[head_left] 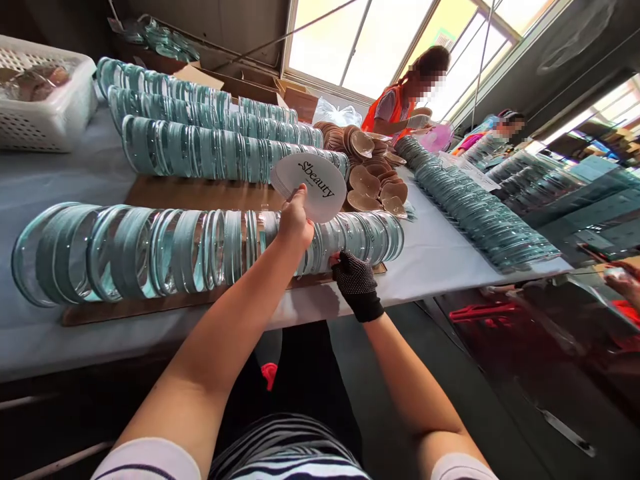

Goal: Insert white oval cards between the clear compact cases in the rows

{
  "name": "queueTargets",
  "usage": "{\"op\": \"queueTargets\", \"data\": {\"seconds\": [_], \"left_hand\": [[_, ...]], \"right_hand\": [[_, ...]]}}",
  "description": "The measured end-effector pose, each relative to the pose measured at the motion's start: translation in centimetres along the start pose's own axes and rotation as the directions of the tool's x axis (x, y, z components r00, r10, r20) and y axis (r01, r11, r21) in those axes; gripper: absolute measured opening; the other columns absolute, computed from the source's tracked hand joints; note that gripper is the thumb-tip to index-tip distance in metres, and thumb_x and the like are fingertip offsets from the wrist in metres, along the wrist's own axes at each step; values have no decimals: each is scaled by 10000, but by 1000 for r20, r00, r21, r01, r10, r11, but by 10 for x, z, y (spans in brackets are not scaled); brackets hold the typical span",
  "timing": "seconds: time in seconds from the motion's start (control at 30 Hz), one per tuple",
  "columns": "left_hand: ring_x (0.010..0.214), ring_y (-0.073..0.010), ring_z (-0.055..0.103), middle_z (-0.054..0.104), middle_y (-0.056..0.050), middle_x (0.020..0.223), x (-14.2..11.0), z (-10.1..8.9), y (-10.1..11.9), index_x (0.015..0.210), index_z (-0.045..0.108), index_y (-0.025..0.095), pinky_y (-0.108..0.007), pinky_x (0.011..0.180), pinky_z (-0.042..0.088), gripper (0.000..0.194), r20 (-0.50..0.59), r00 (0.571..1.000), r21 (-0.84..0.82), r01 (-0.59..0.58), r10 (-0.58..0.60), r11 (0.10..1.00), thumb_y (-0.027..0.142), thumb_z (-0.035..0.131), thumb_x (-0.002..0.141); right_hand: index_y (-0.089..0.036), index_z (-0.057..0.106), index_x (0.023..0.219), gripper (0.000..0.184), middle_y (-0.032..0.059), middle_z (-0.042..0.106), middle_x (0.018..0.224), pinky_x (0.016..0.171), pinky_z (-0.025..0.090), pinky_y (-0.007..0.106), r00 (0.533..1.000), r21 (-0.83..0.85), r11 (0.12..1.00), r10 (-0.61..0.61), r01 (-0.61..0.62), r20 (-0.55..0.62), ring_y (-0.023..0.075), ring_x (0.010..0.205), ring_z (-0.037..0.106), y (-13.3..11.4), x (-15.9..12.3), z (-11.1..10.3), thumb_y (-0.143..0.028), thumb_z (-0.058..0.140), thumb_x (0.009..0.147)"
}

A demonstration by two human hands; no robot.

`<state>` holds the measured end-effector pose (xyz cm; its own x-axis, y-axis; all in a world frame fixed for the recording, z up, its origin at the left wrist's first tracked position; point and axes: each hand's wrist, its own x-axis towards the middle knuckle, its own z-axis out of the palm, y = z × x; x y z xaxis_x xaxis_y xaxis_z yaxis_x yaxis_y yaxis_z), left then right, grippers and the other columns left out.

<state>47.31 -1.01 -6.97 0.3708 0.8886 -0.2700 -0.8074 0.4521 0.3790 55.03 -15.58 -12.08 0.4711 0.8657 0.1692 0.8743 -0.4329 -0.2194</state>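
So the stack of white oval cards with black lettering ending in "beauty" (311,189) is up in the left hand (297,217), fanned a bit, just above the nearest row of clear, teal-tinted round plastic shells (131,253). Left grip is snug: thumb flat on the top card, fingers wrapped out of sight behind the stack.

The right hand (356,283), in a black fingerless glove with white dots, is down at the row's front edge. Its fingertips are bunched close together there, but honestly I can't tell if they've got a card, a shell rim or nothing.

My take on doing this bit well: hold the cards loosely enough that one slides off at a time, thumb clear of the lettering so it doesn't smudge. Let the bare fingertips do the fine work, and go easy on the shells, since they stand on edge and I'd guess a shove could send the row leaning.

Under that row is a flat brown cardboard sheet (145,309) on the white-covered surface (425,247). Three more shell rows (175,150) sit behind, shiny tan oval pads (364,180) are heaped to the right, and a co-worker in an orange vest (397,100) is beyond them.
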Motion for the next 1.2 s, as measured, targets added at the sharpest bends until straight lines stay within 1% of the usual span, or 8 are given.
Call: {"op": "queueTargets", "data": {"seconds": [0.23,0.43,0.53,0.63,0.87,1.0,1.13,1.2], "left_hand": [[1282,-220,586,669,-72,1315,3,-2,-4,1234,647,221,-385,1095,473,320,5,1000,-33,-19,19,999,174,620,918],[1279,-221,586,687,-73,1276,2,-3,-5,1201,658,205,-382,1089,472,280,24,998,-11,-51,51,999,192,622,923],[1274,-200,586,696,-61,1253,1,1,-5,1215,637,212,-353,1075,478,294,-8,999,31,-37,37,999,180,621,923],[1237,-199,610,717,-56,1197,-7,5,-5,1209,634,207,-348,1048,495,297,0,998,87,-58,58,995,163,619,916],[1092,-234,681,759,-51,957,-44,-14,6,991,713,191,-378,1001,522,132,205,960,167,-227,191,959,190,640,880],[1062,-253,697,758,-67,913,-55,-24,8,870,730,164,-394,987,532,96,196,974,219,-158,116,963,180,636,883],[1191,-256,647,742,-70,1130,-41,-16,23,1082,707,215,-418,1030,517,218,107,992,125,-85,71,989,214,695,864],[1235,-253,620,713,-77,1220,-26,-10,36,1178,674,232,-429,1059,499,321,43,995,60,-88,86,994,216,708,859]], "right_hand": [[-150,656,799,239,55,686,707,572,382,217,993,269,963,-2,-31,121,132,615,598,-1,5,-6,-220,435,859],[-117,631,1125,444,-33,554,507,421,328,214,841,624,733,-137,-269,523,108,387,421,16,-1,-20,-442,477,864],[-120,665,1067,433,57,681,713,550,462,244,994,497,863,41,-88,103,140,571,591,17,16,-39,-454,453,893],[-124,539,1349,501,142,687,1186,842,524,304,933,361,929,59,79,-356,183,1006,664,7,48,-59,-378,388,945],[-118,415,1480,595,180,464,1487,1027,469,406,873,67,967,-191,247,-449,253,1318,494,-46,41,-51,-330,440,925],[-105,589,1301,472,176,646,1236,884,531,365,910,260,959,4,114,-415,250,1108,623,-59,29,-44,-273,408,899],[-101,653,1190,462,183,693,1135,833,548,391,783,374,926,266,-45,-562,279,1037,656,-32,-3,-69,-361,449,868],[-133,676,1165,469,173,717,1076,766,554,392,811,297,952,231,-74,-537,299,986,675,-16,-39,-77,-423,502,840]]}}
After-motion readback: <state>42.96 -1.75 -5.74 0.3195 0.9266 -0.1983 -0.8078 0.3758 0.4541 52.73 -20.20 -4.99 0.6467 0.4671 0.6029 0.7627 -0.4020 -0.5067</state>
